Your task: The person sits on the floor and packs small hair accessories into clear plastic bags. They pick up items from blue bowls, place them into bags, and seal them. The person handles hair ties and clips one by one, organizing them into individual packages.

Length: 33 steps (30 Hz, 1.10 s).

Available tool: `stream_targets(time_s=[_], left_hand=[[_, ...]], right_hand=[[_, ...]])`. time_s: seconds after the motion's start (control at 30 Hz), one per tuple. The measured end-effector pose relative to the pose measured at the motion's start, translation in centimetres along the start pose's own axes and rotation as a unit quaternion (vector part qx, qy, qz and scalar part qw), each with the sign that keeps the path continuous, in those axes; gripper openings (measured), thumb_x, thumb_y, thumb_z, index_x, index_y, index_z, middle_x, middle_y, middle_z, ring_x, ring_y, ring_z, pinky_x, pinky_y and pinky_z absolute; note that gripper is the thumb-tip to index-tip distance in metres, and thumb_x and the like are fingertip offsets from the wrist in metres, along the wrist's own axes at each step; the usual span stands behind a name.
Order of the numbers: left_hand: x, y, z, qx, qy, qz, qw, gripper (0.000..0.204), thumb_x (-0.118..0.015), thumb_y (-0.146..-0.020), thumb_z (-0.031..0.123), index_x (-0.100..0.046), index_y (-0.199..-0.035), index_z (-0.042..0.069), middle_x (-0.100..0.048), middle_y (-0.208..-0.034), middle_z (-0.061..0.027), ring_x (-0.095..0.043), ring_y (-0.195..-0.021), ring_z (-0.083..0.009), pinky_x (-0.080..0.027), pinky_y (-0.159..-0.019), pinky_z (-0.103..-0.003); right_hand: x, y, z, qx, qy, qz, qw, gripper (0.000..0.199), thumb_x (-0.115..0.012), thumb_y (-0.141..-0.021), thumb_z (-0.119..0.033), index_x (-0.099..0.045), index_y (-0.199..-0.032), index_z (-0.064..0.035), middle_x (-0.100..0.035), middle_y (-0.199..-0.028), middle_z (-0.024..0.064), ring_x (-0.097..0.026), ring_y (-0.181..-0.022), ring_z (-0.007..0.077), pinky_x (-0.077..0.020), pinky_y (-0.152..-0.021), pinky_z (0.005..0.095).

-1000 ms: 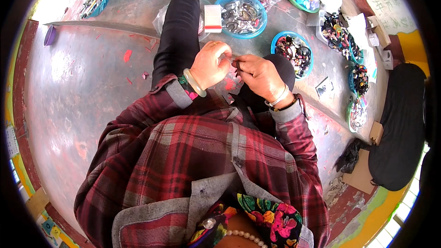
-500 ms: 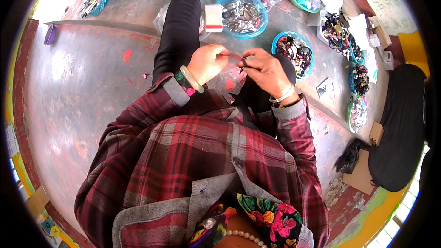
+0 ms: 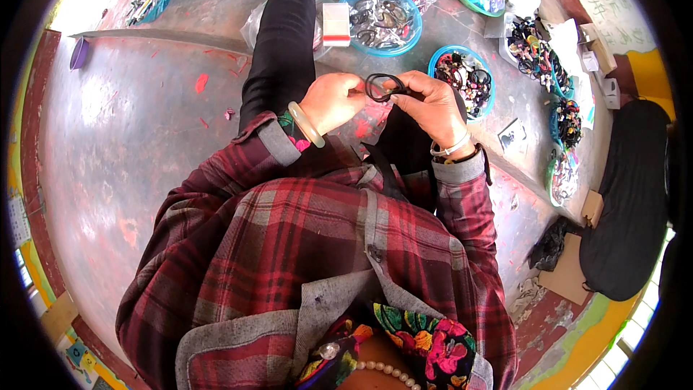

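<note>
Between the thumb and fingers of my right hand (image 3: 438, 105) is a black hair tie (image 3: 377, 76), its loop standing up toward the left. My left hand (image 3: 335, 103) is closed close to the left side of that loop. Its fingertips are pressed together, and what they hold, if anything, is too small to make out. Both hands are raised in front of my lap, over the space between my knees. A pale bangle (image 3: 306, 124) circles my left wrist and a silvery bracelet (image 3: 452, 146) my right.
Beyond my hands stands a blue basket (image 3: 417, 37) of bagged black loops. To its right, another blue basket (image 3: 492, 94) holds beaded hair ties. A small white-and-red box (image 3: 336, 24) lies beside my outstretched leg. Several more baskets line the right side, near a black cushion (image 3: 626, 202).
The black hair tie now shows as an open loop at my right fingertips. The reddish strip seen between my hands earlier no longer shows. My right hand has shifted slightly right.
</note>
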<state>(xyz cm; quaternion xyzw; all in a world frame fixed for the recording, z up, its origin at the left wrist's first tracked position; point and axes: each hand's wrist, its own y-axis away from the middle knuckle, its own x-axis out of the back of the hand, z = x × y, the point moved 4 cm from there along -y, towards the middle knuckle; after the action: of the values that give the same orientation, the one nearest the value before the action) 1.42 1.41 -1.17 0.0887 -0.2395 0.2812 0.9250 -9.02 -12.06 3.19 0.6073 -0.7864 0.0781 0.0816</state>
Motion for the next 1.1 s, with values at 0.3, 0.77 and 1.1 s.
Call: stream_targets(time_s=[0.3,0.77,1.1], left_hand=[[0.0,0.2,0.8,0.008,-0.011,-0.014,1.000,0.021,-0.058,-0.071,0.014,-0.063,-0.087,0.002,-0.057,-0.067,-0.0184,-0.058,-0.060,-0.0266,-0.044,-0.057,-0.033],[-0.4,0.0,0.4,-0.032,-0.026,-0.005,0.999,0.019,-0.056,-0.071,0.012,-0.063,-0.086,0.002,-0.058,-0.073,-0.0200,-0.059,-0.067,-0.0334,-0.045,-0.059,-0.034],[-0.7,0.2,0.9,-0.051,-0.024,0.014,0.998,0.018,-0.057,-0.072,0.012,-0.065,-0.087,0.005,-0.060,-0.077,-0.0186,-0.061,-0.071,-0.0325,-0.048,-0.061,-0.034]], right_hand=[[-0.2,0.1,0.0,0.090,0.196,0.068,0.974,0.019,-0.062,-0.067,0.000,-0.062,-0.086,-0.0023,-0.059,-0.077,0.0118,-0.058,-0.073,0.0248,-0.0454,-0.066,0.0315],[-1.1,-0.3,-1.6,0.144,0.248,0.020,0.958,0.012,-0.058,-0.067,-0.003,-0.060,-0.079,-0.0034,-0.057,-0.077,0.0115,-0.056,-0.077,0.0317,-0.0446,-0.066,0.0382],[-1.1,-0.5,-1.0,0.182,0.335,0.037,0.924,0.012,-0.059,-0.068,-0.003,-0.062,-0.079,-0.0051,-0.057,-0.076,0.0113,-0.057,-0.074,0.0308,-0.0457,-0.063,0.0367]])
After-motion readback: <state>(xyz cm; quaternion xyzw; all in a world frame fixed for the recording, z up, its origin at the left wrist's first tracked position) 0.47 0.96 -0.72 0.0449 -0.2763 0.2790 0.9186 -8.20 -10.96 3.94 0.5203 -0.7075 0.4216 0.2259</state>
